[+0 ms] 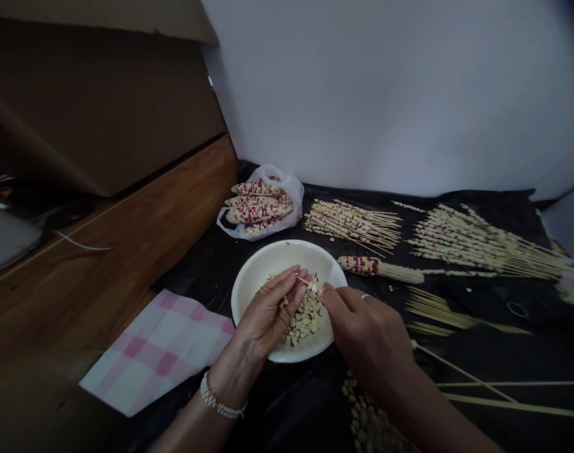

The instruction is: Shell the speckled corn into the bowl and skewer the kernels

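Skewer point(303, 280) with a few kernels threaded on it sits over the bowl, spanning both hands. Clock is read from the centre of the white bowl point(247, 283). Left hand point(272, 309) comes in from 7 o'clock, half curled, thumb and fingertips at the skewer's bare end; can't tell if it grips or only touches. Beaded bracelet point(216, 401) on that wrist. Right hand point(366, 319) comes in from 4 o'clock, thumb and fingers pinched tight on the skewer's kernel end; finger ring point(365, 296) on it. Loose kernels point(306, 321) lie in the bowl below.

Around: plastic bag point(294, 189) of red-and-white corn cobs point(258, 214) at 11 o'clock. Threaded bundle point(343, 220) between 1 and 2. Partly stripped cob point(362, 265) between 2 and 3, larger threaded bundle point(471, 242) beyond it. Bare sticks point(433, 305) at 3. More kernels point(369, 415), dim, between 4 and 5, partly behind right forearm. Pink-and-white checked cloth point(164, 346) between 8 and 9. Cardboard box point(102, 107) at 10. Black sheet point(291, 399) under the bowl.
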`<move>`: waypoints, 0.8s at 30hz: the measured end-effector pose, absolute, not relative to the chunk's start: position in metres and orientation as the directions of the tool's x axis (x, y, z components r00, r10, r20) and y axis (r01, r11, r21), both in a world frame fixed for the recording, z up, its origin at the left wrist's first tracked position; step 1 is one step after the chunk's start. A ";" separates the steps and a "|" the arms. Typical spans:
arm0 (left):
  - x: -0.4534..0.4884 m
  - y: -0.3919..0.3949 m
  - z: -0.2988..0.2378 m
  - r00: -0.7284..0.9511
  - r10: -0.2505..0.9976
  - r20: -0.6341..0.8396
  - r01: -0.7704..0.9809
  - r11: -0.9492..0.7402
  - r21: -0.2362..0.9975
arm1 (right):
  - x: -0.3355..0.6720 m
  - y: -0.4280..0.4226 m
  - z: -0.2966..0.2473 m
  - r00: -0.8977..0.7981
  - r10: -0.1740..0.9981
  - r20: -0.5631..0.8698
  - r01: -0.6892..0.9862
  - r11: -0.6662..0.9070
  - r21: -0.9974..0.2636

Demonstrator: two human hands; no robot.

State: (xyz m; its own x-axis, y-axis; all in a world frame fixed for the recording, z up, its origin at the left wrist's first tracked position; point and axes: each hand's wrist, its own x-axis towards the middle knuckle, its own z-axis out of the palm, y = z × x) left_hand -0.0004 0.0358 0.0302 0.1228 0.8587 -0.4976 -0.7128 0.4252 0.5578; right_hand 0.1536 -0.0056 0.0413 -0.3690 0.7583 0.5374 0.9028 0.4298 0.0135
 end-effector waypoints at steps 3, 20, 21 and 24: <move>-0.001 0.037 0.031 0.110 0.863 -0.492 -0.707 0.416 0.572 | 0.153 -0.005 0.040 -0.369 0.748 0.551 0.901 0.434 0.014; -0.001 0.035 0.034 0.154 0.844 -0.514 -0.695 0.462 0.551 | 0.153 -0.008 0.038 -0.360 0.728 0.583 0.899 0.437 0.010; -0.001 0.035 0.035 0.157 0.845 -0.511 -0.691 0.464 0.555 | 0.153 -0.008 0.038 -0.361 0.725 0.586 0.900 0.435 0.016; -0.001 0.034 0.036 0.184 0.850 -0.493 -0.677 0.473 0.563 | 0.152 -0.007 0.038 -0.366 0.708 0.604 0.896 0.443 0.024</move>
State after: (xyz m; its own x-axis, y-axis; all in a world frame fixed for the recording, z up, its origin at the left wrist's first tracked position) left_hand -0.0008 0.0342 0.0355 0.1843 0.8503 -0.4929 -0.6770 0.4734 0.5635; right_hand 0.1519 -0.0074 0.0377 -0.3659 0.7077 0.6044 0.8962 0.4431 0.0238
